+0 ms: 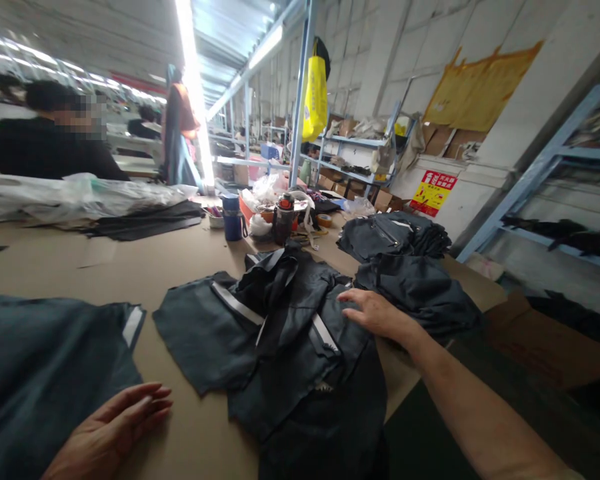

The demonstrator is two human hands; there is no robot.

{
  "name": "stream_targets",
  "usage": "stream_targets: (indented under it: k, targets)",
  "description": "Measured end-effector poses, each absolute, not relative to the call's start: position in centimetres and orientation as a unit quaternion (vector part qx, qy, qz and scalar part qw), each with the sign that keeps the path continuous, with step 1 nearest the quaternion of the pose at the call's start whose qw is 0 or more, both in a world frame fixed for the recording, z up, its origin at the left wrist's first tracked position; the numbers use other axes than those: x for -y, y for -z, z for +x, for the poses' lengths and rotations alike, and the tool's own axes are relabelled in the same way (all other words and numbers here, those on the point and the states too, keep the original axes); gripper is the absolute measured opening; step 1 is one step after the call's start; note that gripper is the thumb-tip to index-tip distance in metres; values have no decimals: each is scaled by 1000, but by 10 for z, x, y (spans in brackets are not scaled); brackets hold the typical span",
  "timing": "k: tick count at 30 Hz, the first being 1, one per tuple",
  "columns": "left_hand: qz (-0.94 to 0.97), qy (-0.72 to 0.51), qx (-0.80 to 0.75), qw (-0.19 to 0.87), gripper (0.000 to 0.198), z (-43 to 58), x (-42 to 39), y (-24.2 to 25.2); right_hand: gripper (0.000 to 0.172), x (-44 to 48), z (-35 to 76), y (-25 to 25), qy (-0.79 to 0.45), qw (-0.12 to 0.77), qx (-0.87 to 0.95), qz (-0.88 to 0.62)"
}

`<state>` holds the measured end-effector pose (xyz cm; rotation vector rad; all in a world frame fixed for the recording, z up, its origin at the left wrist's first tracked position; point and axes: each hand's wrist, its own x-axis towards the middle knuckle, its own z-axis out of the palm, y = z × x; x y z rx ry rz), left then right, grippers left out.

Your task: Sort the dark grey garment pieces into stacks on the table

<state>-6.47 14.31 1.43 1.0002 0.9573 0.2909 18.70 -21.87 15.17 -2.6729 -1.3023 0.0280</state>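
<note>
A dark grey garment (pixel 300 333) with pale strips lies crumpled across the middle of the table. My right hand (pixel 375 312) is over its right side, fingers stretched and apart; whether the fingertips touch the cloth I cannot tell. Low on the left, my left hand (pixel 125 417) rests near the tabletop with its fingers extended and nothing in them. Beside it lies a flat dark grey cloth piece (pixel 55 373) with a pale strip at its corner. Folded dark garments (pixel 415 290) are heaped beyond my right hand.
Another stack of dark garments (pixel 395 235) sits at the back right of the table (pixel 200 257). A blue bottle (pixel 233 219) and a dark bottle (pixel 283 220) stand behind the garment. Plastic-wrapped material (pixel 80 197) lies back left. A cardboard box (pixel 545 340) and blue shelving (pixel 520 180) are at right.
</note>
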Motion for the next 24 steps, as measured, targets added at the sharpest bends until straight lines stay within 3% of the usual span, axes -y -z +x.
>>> stream_targets:
  k: [3,8,10,12,15,16,21,24]
  targets:
    - [419,-119,-431,790,61,-69,-141,-18,36,147,184,-150,11,148,495,-856]
    - [476,-131,-386,779,65,-78,-133,-20,88,39,204,-140,75,144,469,-868]
    - [492,-146,-377,772,68,-80,-132,-17,95,9,212,-137,72,144,466,-870]
    - [499,-156,-363,771,66,-82,-132,-13,77,-10,217,-134,55,150,465,-871]
    - [513,-155,-333,776,58,-83,-137,-4,27,-16,219,-131,26,186,457,-869]
    - [512,-156,-323,780,56,-84,-139,-2,21,-13,216,-131,23,210,451,-867]
    - [419,-159,-322,834,53,-78,-131,-8,26,31,152,-129,25,344,473,-811]
    - [329,-91,-274,899,26,-70,-105,-34,24,66,89,-114,-55,421,518,-743]
